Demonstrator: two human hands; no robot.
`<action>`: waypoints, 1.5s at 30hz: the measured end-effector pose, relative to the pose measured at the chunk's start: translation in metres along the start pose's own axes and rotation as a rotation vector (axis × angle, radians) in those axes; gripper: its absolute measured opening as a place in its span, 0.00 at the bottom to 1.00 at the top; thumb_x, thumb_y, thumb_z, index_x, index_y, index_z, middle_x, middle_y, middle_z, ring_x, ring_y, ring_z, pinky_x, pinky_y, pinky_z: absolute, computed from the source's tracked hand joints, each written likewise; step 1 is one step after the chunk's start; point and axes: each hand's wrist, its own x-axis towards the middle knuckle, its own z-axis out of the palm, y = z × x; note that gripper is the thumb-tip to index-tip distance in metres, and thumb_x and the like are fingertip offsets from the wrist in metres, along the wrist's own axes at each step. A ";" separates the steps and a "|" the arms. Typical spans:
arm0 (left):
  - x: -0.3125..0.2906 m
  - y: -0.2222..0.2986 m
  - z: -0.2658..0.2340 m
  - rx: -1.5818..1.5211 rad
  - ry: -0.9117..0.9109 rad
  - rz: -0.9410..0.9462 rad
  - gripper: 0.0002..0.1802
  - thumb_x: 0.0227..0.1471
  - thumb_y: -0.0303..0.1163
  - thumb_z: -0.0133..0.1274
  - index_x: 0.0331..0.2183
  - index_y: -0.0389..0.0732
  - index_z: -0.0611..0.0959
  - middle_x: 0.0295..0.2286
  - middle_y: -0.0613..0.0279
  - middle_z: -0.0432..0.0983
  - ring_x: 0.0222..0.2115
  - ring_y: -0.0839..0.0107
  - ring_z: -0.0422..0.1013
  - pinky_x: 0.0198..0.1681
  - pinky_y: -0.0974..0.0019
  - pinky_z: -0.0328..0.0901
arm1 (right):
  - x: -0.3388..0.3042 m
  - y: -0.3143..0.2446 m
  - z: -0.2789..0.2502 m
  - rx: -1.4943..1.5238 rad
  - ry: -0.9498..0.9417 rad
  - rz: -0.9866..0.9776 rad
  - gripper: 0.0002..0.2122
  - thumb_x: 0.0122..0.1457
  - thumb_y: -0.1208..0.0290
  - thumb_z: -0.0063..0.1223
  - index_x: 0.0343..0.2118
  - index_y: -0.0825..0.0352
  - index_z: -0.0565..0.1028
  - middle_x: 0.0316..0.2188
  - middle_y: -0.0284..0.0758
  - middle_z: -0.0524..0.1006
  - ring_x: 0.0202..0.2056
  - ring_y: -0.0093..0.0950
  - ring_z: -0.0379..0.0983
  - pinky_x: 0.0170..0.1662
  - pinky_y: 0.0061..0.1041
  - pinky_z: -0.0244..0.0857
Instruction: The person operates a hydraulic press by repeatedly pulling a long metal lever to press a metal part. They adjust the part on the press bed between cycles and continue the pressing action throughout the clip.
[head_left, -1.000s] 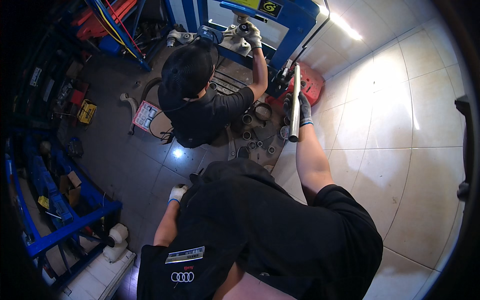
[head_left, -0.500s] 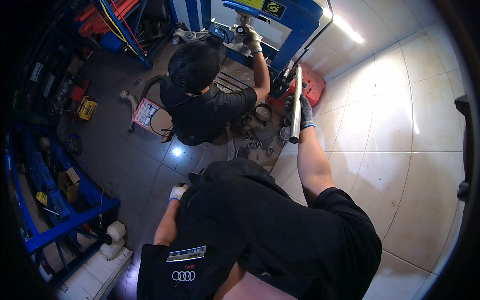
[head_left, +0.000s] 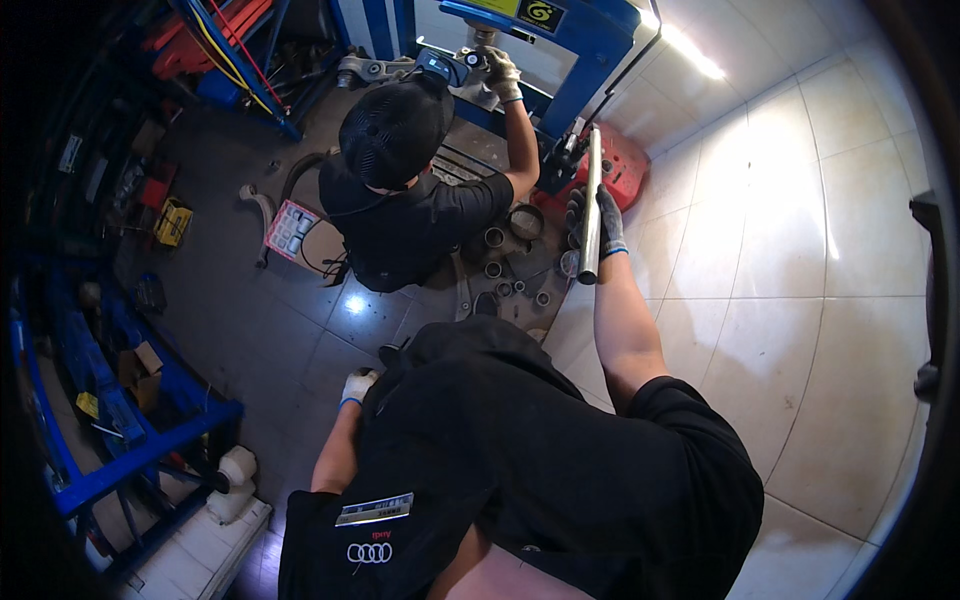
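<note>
My right hand (head_left: 608, 222), in a dark-palmed glove with a blue cuff, is closed around a silver metal pipe (head_left: 591, 215). The pipe's far end reaches the black mechanism beside a red, rounded housing (head_left: 625, 165); I cannot tell whether they are joined. Low on the left, my left hand (head_left: 357, 385) in a pale glove rests against my dark trouser leg, its fingers mostly hidden. Ahead, a crouching co-worker (head_left: 400, 215) has a gloved hand (head_left: 503, 75) on a metal part under the ram of a blue press frame (head_left: 590, 60). A metal control arm (head_left: 375, 72) extends left from there.
Several metal rings (head_left: 526, 222) lie on the floor right of the co-worker. Left of them sit an open red-edged case (head_left: 293, 228) and a curved metal arm (head_left: 262, 218). A blue rack (head_left: 150, 455) fills the left side; a tiled wall (head_left: 770, 250) rises right.
The co-worker's head and hand have shifted slightly at the press. My right hand and the pipe have barely moved, and my left hand stays at my leg.
</note>
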 end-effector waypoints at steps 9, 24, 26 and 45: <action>0.000 -0.002 0.000 0.002 0.047 -0.030 0.24 0.53 0.45 0.54 0.44 0.37 0.84 0.42 0.45 0.81 0.48 0.50 0.75 0.50 0.55 0.67 | -0.003 0.002 0.002 0.011 0.006 -0.014 0.17 0.65 0.51 0.48 0.42 0.61 0.75 0.33 0.37 0.79 0.29 0.34 0.77 0.31 0.33 0.76; 0.007 -0.003 -0.002 0.026 0.024 0.002 0.21 0.56 0.45 0.50 0.43 0.40 0.85 0.42 0.45 0.81 0.47 0.50 0.75 0.48 0.56 0.68 | -0.008 0.003 0.005 0.019 0.073 -0.046 0.16 0.63 0.51 0.52 0.43 0.60 0.75 0.33 0.38 0.80 0.28 0.35 0.77 0.31 0.35 0.76; 0.008 -0.003 -0.003 0.053 0.025 -0.026 0.21 0.55 0.45 0.50 0.43 0.40 0.85 0.42 0.45 0.81 0.47 0.50 0.75 0.48 0.56 0.68 | -0.007 0.003 0.003 0.015 0.073 -0.048 0.16 0.64 0.51 0.51 0.43 0.60 0.75 0.33 0.38 0.80 0.28 0.36 0.77 0.32 0.35 0.76; 0.018 -0.013 -0.005 0.037 0.057 0.027 0.22 0.55 0.46 0.52 0.43 0.39 0.84 0.41 0.46 0.81 0.47 0.52 0.76 0.47 0.56 0.68 | 0.000 0.005 -0.005 0.025 0.079 -0.052 0.18 0.63 0.51 0.52 0.45 0.61 0.74 0.35 0.39 0.79 0.29 0.37 0.77 0.32 0.36 0.76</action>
